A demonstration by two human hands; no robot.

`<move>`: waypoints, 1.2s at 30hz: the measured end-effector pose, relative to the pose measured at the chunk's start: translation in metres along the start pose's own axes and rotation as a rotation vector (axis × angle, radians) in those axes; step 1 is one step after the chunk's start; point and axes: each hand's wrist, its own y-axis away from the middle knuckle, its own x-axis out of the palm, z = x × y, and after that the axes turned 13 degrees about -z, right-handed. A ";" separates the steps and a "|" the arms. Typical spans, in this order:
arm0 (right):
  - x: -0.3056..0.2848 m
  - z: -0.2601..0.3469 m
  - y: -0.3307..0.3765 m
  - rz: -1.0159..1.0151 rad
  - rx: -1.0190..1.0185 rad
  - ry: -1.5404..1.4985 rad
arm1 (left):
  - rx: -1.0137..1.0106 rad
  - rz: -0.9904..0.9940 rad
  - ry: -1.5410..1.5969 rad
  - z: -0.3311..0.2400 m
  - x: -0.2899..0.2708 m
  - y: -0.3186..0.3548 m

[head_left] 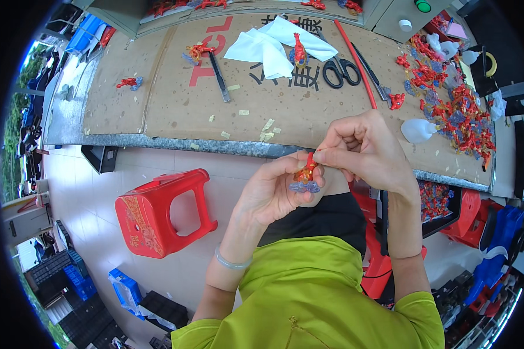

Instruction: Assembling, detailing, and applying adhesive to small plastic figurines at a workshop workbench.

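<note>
Here, largest first:
Worktop (157, 110): cardboard-covered, across the upper frame.
Left hand (273, 189): frame centre, curled around the red figurine (306, 170).
Right hand (364, 148): just above-right, fingertips pinching the figurine's top.
Figurine: between both hands, below the worktop edge.

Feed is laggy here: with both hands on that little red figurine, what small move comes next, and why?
Probably pull the red strip gently clear: the right hand pinches a thin red bit at the top of the red figurine, while the left hand grips it from below.
</note>
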 end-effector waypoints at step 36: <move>-0.006 -0.054 0.032 -0.181 -0.102 -0.063 | 0.627 -0.086 -0.864 0.021 0.011 0.013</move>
